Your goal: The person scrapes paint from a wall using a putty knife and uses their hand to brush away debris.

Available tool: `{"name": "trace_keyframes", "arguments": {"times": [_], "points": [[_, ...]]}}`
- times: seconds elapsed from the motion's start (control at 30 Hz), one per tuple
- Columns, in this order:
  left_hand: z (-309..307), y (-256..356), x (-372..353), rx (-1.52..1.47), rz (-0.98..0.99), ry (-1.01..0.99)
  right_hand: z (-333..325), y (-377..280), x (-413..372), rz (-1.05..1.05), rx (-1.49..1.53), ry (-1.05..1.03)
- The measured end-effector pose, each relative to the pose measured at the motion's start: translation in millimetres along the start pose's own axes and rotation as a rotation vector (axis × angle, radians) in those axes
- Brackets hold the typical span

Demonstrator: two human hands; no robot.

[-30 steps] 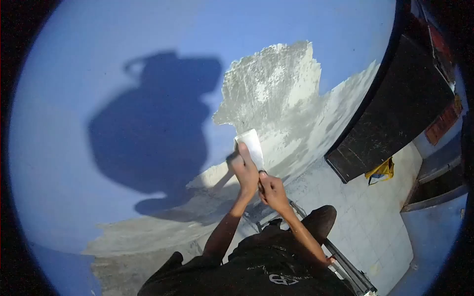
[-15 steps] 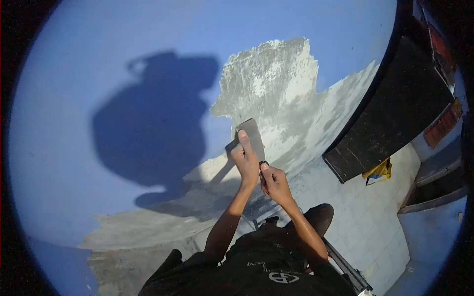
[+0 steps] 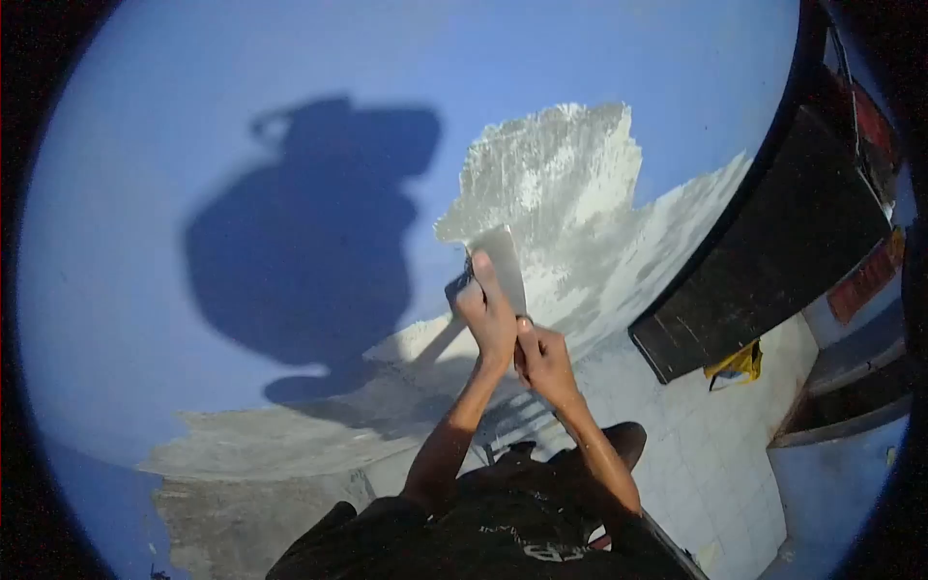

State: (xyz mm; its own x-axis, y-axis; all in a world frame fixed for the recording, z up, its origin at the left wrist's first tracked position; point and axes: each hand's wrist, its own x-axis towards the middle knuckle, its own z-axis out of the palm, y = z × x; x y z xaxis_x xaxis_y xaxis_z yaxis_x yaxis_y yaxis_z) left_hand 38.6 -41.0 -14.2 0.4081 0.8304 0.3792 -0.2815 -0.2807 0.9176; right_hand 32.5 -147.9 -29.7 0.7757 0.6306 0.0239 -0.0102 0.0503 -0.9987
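Observation:
My left hand [image 3: 491,314] is closed on a flat grey metal blade [image 3: 505,266], its thumb lying along the blade's left side. Just right of it, my right hand [image 3: 545,360] pinches the lower end of the same blade, where a small dark part shows by the thumb. What exactly the right fingers grip is partly hidden. Behind both hands is a blue wall [image 3: 251,58] with a rough patch of grey and white plaster [image 3: 541,164]. The blade appears in front of this patch's lower left part.
A large dark shadow falls on the wall at the left. At the right a black panel [image 3: 764,251] leans above the pale tiled floor [image 3: 686,454], with a yellow bag [image 3: 739,365] beside its lower edge. My knee [image 3: 623,443] shows below the hands.
The view has shifted a little, so the plaster patch sits lower and further right. Both hands keep their hold on the blade and stay close together.

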Motion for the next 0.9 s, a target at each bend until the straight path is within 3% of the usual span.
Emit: {"name": "trace_keyframes", "arguments": {"times": [0.27,0.37,0.57,0.63,0.7,0.8,0.83,0.9], "points": [[-1.9,-12.7,-10.6,-0.049,-0.065,-0.023,-13.8,11.1,0.6,0.023,-0.109,-0.032],[5.9,0.4,-14.5,-0.107,-0.119,0.038,-19.2,0.4,-7.2,-0.07,-0.191,0.05],[1.5,-8.0,-18.5,-0.078,-0.125,-0.061,-16.7,9.2,-3.8,-0.074,-0.247,0.034],[7.0,15.3,-13.9,-0.115,-0.15,0.042,-15.4,-8.3,-5.7,-0.076,-0.216,0.037],[5.0,16.4,-18.9,-0.15,-0.192,0.014,-23.0,-8.5,-4.3,-0.113,-0.299,0.042],[-8.3,-11.4,-18.9,-0.07,-0.06,-0.267,-40.7,4.4,-11.0,-0.125,-0.326,0.094],[-21.2,-9.3,-21.2,0.106,-0.028,-0.353,-48.9,8.8,-16.4,-0.088,-0.316,0.105],[-44.9,9.8,-29.8,0.243,-0.004,-0.387,-81.4,17.8,-33.4,-0.082,-0.538,0.068]]}}
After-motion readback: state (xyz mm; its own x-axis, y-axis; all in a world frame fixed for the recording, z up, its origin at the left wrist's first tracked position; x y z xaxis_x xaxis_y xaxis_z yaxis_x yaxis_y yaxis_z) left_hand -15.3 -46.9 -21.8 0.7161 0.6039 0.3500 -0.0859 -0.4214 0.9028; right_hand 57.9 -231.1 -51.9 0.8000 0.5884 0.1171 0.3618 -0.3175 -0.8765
